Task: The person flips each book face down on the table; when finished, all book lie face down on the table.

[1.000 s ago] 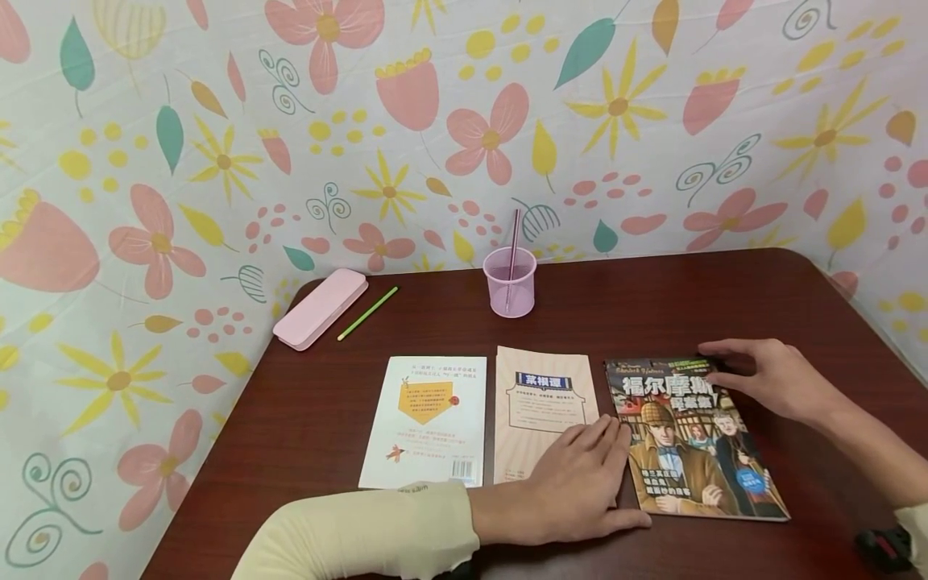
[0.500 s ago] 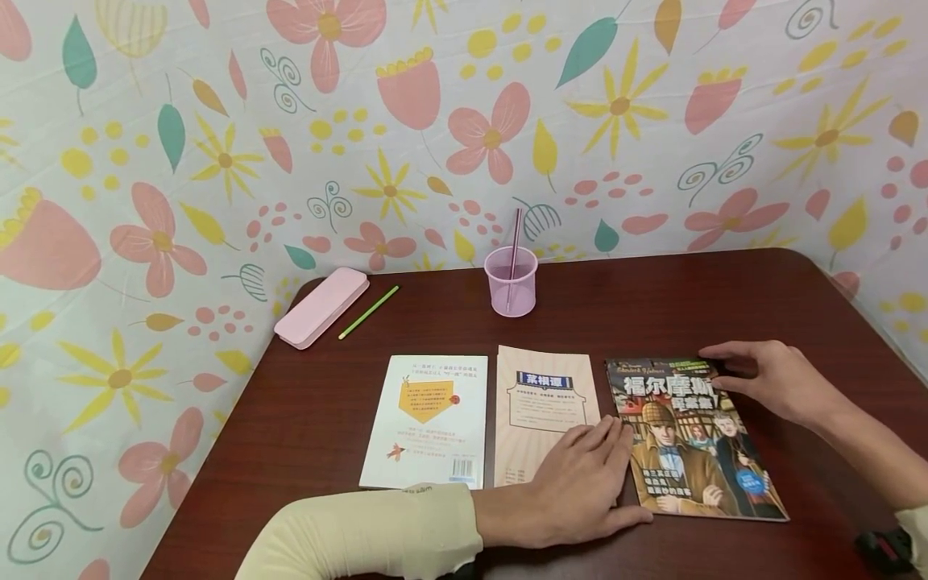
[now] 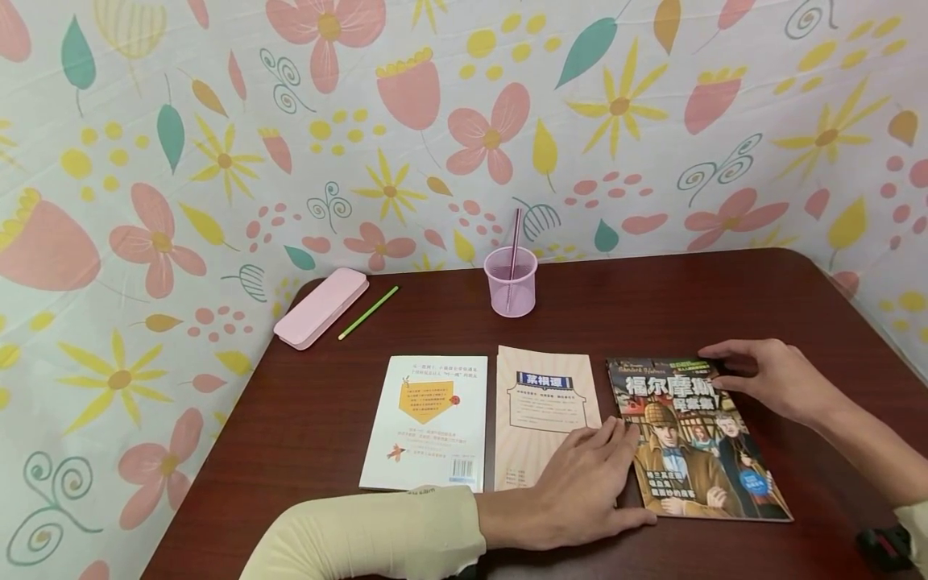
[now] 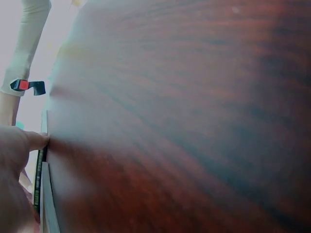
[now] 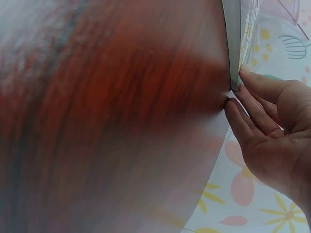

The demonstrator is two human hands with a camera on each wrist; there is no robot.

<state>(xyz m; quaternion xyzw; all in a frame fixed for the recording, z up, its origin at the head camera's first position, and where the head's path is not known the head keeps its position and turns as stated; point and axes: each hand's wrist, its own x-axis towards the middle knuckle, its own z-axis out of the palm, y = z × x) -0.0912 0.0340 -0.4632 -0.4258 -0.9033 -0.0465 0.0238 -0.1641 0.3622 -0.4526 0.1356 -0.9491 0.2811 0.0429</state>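
Note:
A picture-cover book (image 3: pixel 689 451) lies at the right of the dark wooden table (image 3: pixel 652 306). My left hand (image 3: pixel 580 483) rests flat on the table with straight fingers. Its fingertips touch that book's left edge and cover the lower right corner of the beige middle book (image 3: pixel 544 403). My right hand (image 3: pixel 768 379) touches the picture-cover book's far right corner with relaxed fingers. In the right wrist view the fingertips (image 5: pixel 248 77) meet the book corner (image 5: pixel 235 48). In the left wrist view the left hand (image 4: pixel 14 160) sits against the book edges (image 4: pixel 46 204).
A white book (image 3: pixel 428 419) lies left of the beige one. Behind stand a pink cup (image 3: pixel 511 282) with a stick in it, a pink pencil case (image 3: pixel 321 308) and a green pencil (image 3: pixel 367 312). A flowered cloth wall closes the back and sides.
The picture-cover book and my left hand have shifted very slightly to the right. My right hand has stayed at the book's corner.

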